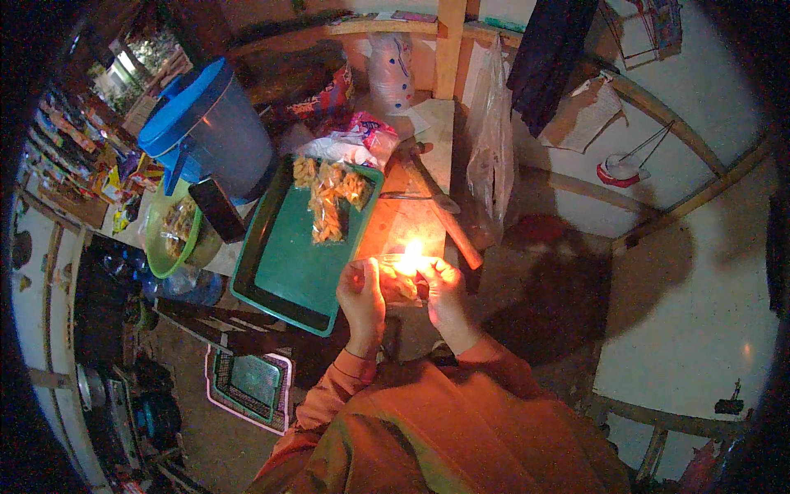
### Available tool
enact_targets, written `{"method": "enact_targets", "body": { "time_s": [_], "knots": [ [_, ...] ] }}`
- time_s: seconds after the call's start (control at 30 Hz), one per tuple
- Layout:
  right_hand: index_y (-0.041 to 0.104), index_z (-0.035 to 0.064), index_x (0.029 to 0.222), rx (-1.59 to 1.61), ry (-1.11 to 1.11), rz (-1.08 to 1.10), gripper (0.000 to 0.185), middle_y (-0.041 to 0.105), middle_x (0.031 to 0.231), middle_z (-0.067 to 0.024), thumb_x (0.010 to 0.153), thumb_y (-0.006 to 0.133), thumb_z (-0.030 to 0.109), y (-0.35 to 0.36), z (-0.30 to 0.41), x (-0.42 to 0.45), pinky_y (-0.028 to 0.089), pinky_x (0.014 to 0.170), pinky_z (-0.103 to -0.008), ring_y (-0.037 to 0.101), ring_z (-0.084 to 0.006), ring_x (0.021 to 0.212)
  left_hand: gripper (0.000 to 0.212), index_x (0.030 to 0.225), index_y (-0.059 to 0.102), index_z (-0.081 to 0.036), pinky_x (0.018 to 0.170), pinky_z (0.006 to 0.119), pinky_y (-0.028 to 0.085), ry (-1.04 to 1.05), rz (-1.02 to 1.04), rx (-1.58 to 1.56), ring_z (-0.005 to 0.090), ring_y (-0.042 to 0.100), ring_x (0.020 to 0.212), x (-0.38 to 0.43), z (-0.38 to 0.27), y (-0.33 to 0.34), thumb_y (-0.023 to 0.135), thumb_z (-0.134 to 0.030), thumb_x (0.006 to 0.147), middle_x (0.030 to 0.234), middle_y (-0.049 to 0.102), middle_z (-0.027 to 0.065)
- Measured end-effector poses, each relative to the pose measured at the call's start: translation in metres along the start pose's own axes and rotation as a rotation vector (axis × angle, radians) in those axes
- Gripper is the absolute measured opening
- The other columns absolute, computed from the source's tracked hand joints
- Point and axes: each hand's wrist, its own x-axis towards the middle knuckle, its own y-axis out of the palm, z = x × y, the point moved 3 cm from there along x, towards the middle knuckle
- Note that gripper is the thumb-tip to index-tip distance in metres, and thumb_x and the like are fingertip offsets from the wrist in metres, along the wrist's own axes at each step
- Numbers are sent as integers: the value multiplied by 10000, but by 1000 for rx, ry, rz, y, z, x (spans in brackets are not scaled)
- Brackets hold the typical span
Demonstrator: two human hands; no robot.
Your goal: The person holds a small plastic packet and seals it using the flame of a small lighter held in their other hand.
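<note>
Between my left hand (364, 293) and my right hand (444, 287), a small clear plastic packet of snacks (398, 285) is pinched at its upper corners. Its top edge lies at a bright open flame (412, 250); glare hides what the flame burns on. To the left, a green plastic tray (302, 259) holds several similar filled packets (327, 213) near its far end. A wooden-handled tool (457, 238) lies on the wooden table, beside a thin metal utensil (404, 196) whose kind I cannot tell.
Left of the tray stand a blue-lidded plastic container (231, 136), a dark phone (217, 210) and a green bowl (154, 247) with packets. Plastic bags (352, 145) lie behind the tray; another clear bag (490, 154) hangs at the right. Nested baskets (287, 395) are low on the left.
</note>
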Motion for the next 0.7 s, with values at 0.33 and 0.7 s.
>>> {"method": "enact_targets", "body": {
  "time_s": [0.33,0.7],
  "knots": [
    [581,39,825,-9,-19,45,93,528,680,6,786,544,115,-5,-6,4,407,548,-193,491,-69,596,92,736,543,-61,612,216,379,70,-1,19,76,450,658,1,1,-2,508,-87,817,716,524,-13],
    [577,31,805,-113,-98,19,109,536,684,4,787,540,132,2,-1,0,396,525,-186,492,-66,584,75,747,537,-62,638,204,364,22,0,-69,63,428,686,0,0,-2,516,-96,811,727,495,-35]
  ]
}}
